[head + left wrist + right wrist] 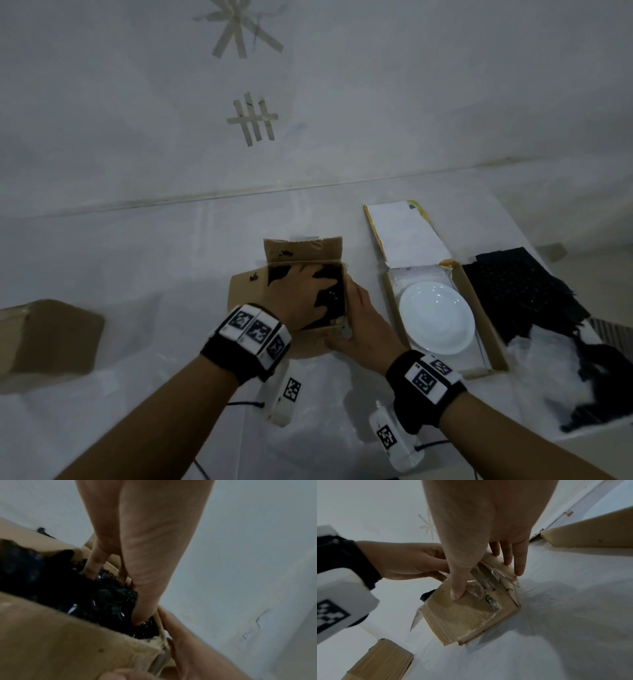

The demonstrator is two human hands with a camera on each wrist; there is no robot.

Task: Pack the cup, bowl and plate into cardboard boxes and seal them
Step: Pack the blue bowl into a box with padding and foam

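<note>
Nearest the camera, the right hand (356, 318) steadies the small open cardboard box (467, 615) from outside: its thumb lies flat on the near wall over a patch of clear tape, and its fingers (519, 561) reach straight down the right-hand wall, so the hand is spread against the box rather than wrapped round it. Just beyond, the left hand (301, 294) is inside the same box, fingers (92, 563) extended and pressing down into black padding material (82, 599) that fills the opening; the wrist view is blurred, so whether a cup or bowl sits under that padding cannot be told. The box's flaps stand open, one raised at the far side. To the right, a flat open cardboard box (493, 349) holds the white plate (436, 317), lying on white lining, with its lid (407, 236) folded back away from the person. Further right lies a heap of black netting and white wrapping (534, 308). At the left edge sits a closed brown cardboard box (51, 339). All rest on a white-covered table (171, 257), and strips of tape (251, 120) are stuck on the wall behind.
</note>
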